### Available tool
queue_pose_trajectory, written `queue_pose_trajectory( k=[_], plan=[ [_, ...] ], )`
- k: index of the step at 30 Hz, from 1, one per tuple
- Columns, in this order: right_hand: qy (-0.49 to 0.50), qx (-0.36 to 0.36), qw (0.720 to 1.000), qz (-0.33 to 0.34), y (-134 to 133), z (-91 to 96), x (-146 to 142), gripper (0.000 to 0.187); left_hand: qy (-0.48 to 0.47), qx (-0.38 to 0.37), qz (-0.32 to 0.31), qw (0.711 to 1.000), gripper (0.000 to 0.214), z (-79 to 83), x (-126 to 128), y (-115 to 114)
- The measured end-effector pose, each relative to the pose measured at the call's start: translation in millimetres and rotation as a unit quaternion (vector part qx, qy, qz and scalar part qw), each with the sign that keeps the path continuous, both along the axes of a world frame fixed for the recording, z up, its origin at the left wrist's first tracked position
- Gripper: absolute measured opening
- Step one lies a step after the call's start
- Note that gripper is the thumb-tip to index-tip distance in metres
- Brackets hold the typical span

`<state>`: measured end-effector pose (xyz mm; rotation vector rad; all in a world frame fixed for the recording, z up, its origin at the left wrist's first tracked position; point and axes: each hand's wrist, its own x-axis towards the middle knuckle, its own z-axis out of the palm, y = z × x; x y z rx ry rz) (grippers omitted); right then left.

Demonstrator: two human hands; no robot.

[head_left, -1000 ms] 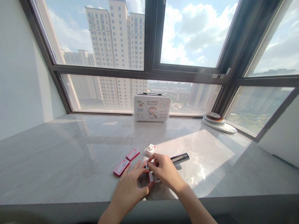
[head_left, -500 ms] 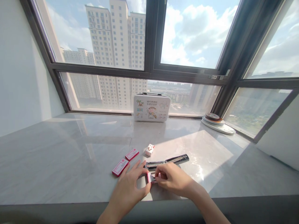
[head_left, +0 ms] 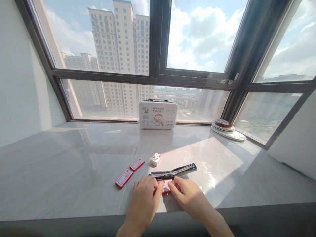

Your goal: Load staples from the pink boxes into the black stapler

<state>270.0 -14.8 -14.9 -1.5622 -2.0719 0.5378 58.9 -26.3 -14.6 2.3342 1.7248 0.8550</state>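
Observation:
A small pink-and-white box (head_left: 166, 186), like a staple box, lies near the counter's front edge between my hands. My left hand (head_left: 145, 199) grips its left end with the fingers closed. At the other end, my right hand (head_left: 191, 194) holds it with thumb and bent fingers. Just behind it, an opened stapler (head_left: 184, 169) rests on the counter, its inner metal rail showing. Two similar pink-and-white boxes, a nearer one (head_left: 123, 178) and a farther one (head_left: 137, 164), lie to the left. A small white box (head_left: 155, 159) with red marks stands behind the stapler.
A white case (head_left: 158, 115) with cartoon prints and a dark handle stands against the window. Stacked plates or discs (head_left: 227, 129) sit in the right window corner. The pale, glossy counter (head_left: 74, 171) ends at a front edge close to me.
My right hand has gone from pinching at the box's opening to holding its right end. My left fingers have closed in around the left end. The view has shifted slightly.

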Motion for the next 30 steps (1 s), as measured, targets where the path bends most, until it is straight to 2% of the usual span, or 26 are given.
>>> queue_pose_trajectory(
  k=[3, 6, 9, 10, 12, 15, 17, 20, 23, 26, 30],
  plan=[
    [0.012, -0.008, 0.999, -0.031, 1, -1.3, 8, 0.049, 0.0, 0.008, 0.023, 1.0, 0.029, -3.6, 7, -3],
    [0.037, -0.045, 0.995, -0.084, 2, -5.0, 42, 0.048, -0.011, 0.008, 0.023, 1.0, 0.021, -8.3, 5, -4],
    [0.104, -0.089, 0.982, -0.128, 6, -4.0, 78, 0.04, -0.004, 0.037, 0.01, 0.999, 0.025, -11.0, 4, -2],
    [0.145, -0.087, 0.978, -0.121, 9, -2.2, 85, 0.047, 0.002, 0.042, 0.013, 0.999, 0.025, -10.9, 5, -1],
    [0.242, -0.077, 0.965, -0.064, 19, 2.5, 90, 0.06, 0.014, 0.037, 0.028, 0.999, 0.022, -9.4, 7, 0],
    [0.349, -0.08, 0.933, 0.044, 42, 9.9, 74, 0.056, 0.027, 0.026, 0.043, 0.998, 0.021, -6.5, 10, 1],
    [0.368, -0.058, 0.924, 0.083, 57, 15.2, 53, 0.052, 0.025, 0.026, 0.049, 0.998, 0.022, -6.0, 11, 1],
    [0.31, -0.009, 0.943, 0.117, 71, 25.1, 18, 0.042, 0.022, 0.021, 0.062, 0.998, 0.024, -7.9, 12, 0],
    [0.214, 0.012, 0.964, 0.156, 71, 35.4, -8, 0.03, 0.021, 0.009, 0.066, 0.998, 0.021, -11.3, 11, 0],
    [0.133, 0.047, 0.973, 0.183, 67, 41.2, -20, 0.023, 0.015, 0.006, 0.061, 0.998, 0.017, -13.9, 10, 1],
    [0.048, 0.084, 0.979, 0.178, 63, 42.0, -22, 0.022, 0.017, 0.003, 0.056, 0.998, 0.016, -8.3, 11, 1]
  ],
)
